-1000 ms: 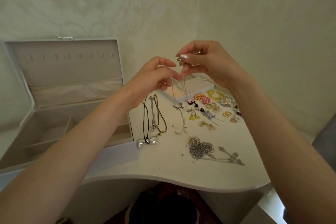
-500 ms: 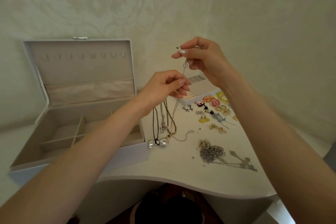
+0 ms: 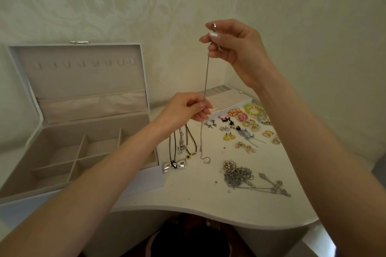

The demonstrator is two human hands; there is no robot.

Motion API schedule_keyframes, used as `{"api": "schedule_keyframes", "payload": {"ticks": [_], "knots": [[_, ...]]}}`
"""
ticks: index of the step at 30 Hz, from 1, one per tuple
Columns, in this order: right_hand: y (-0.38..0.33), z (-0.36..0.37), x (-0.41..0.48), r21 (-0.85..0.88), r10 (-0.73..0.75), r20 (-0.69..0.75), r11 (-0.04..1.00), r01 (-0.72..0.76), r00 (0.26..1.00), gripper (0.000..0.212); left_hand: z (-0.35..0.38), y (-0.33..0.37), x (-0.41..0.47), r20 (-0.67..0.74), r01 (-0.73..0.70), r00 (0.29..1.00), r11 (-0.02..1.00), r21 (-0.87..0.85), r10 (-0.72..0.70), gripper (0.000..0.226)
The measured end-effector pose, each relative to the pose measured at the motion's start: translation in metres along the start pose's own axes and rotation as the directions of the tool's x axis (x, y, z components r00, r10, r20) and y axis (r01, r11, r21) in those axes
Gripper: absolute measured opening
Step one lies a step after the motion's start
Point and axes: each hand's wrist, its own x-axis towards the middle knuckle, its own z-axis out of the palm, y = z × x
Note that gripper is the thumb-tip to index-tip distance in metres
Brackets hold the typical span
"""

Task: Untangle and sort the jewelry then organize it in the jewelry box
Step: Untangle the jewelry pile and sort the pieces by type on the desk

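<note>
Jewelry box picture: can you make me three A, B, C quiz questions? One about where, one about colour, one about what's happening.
1. The silver bow pendant lies: A) in a hand B) on the table C) on the floor
2. The two drop earrings are: A) blue B) yellow C) purple
3. The thin chain is: A) piled up B) hung on a hook C) stretched between two hands
Answers: 1 B, it rests on the table beside the jewelry box; 2 B, both look yellow; 3 C, the right hand pinches its top, the left hand pinches it lower.
</note>
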Motion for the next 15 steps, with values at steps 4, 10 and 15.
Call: {"api": "schedule_keyframes", "payload": {"ticks": [4,10,15], "knots": [[0.003,-0.003,0.007,-0.068,-0.052,-0.063,0.997,0.047,0.997,0.019,-0.010,0.004,-0.007,-0.175,-0.061,0.979,0.965,0.255,0.108,0.019],[0.043,-0.005,0.027,-0.209,0.052,-0.129,0.975,-0.078,0.990,0.020,-0.029,0.025,-0.026,-0.226,-0.117,0.943,0.880,0.461,0.244,0.016],[0.099,0.015,0.042,-0.379,0.204,-0.067,0.901,-0.213,0.977,0.019,-0.034,0.012,-0.044,-0.192,-0.015,0.965,0.773,0.634,0.177,0.016]]}}
